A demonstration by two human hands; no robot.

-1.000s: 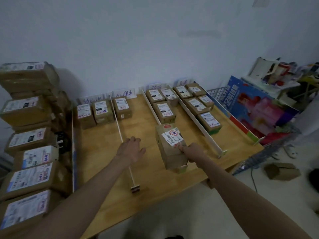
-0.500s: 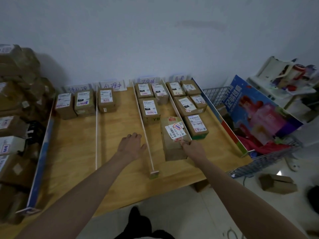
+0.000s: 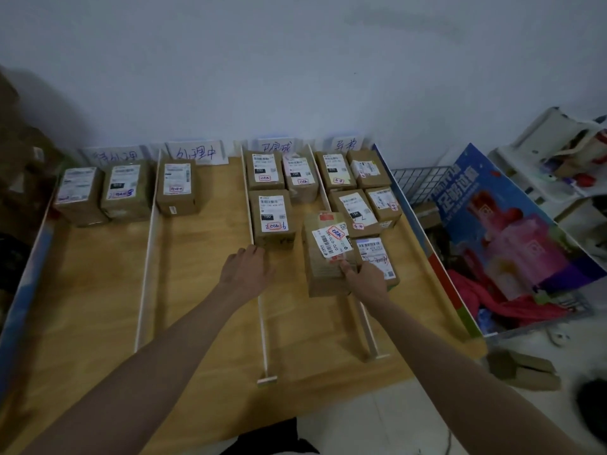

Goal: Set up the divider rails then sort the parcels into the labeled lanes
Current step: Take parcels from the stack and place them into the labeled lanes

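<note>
Parcel sorting rm: labelled parcels (image 3: pixel 270 213), lanes

The table (image 3: pixel 203 290) is smooth, light wood. The parcels (image 3: pixel 328 254) are brown cardboard with white paper stickers. The divider rails (image 3: pixel 262 323) look white and matt. The basket (image 3: pixel 417 182) is metal wire.

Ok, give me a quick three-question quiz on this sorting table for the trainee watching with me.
1. How many parcels sit in the leftmost lane?
2. True or false: the second lane from the left holds just one parcel.
3. The red-stamped parcel above the right-hand rail is gripped by: A left, B right, C neither.

Key: 1 two. 2 true. 3 B, the right hand, fingers on its near end.
</note>
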